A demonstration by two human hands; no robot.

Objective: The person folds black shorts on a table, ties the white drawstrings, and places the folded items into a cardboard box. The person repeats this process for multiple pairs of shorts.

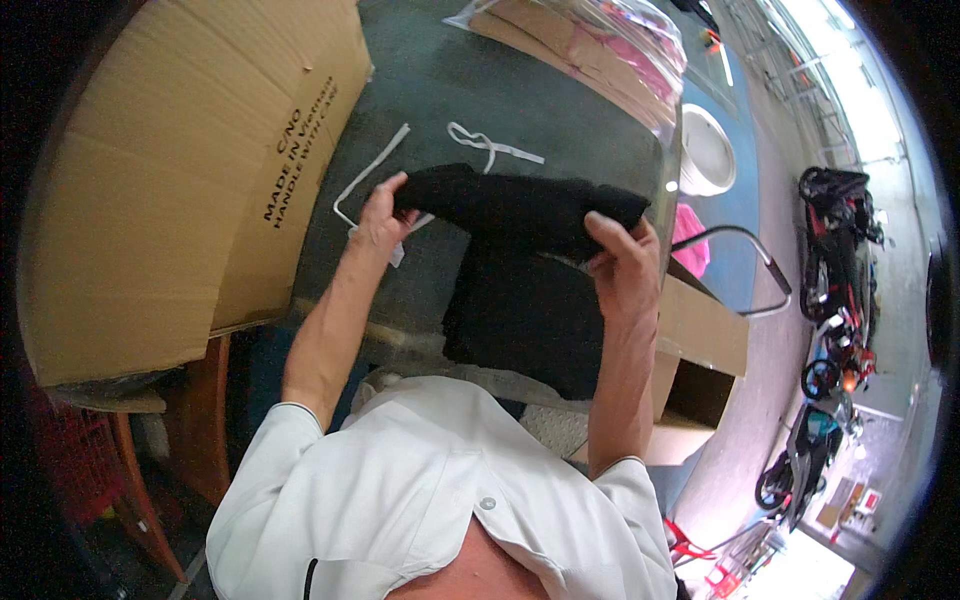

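Observation:
A piece of black fabric [517,206] is stretched between my two hands above a dark table [420,82]. My left hand [386,214] grips its left end, with the fingertips partly hidden by the cloth. At its right end my right hand [622,251] pinches the edge between thumb and fingers. More black fabric [525,315] lies below it, near the table's front edge. A white cord [487,142] with a flat end rests beyond the cloth. Another white strip [371,165] runs beside and under my left hand.
A large cardboard carton [187,150] stands at the left. Clear plastic bags holding brown and pink items [592,52] lie at the table's far side. To the right are a white bucket [705,150], an open cardboard box [697,360], a curved metal handle [757,255] and parked motorbikes [832,255].

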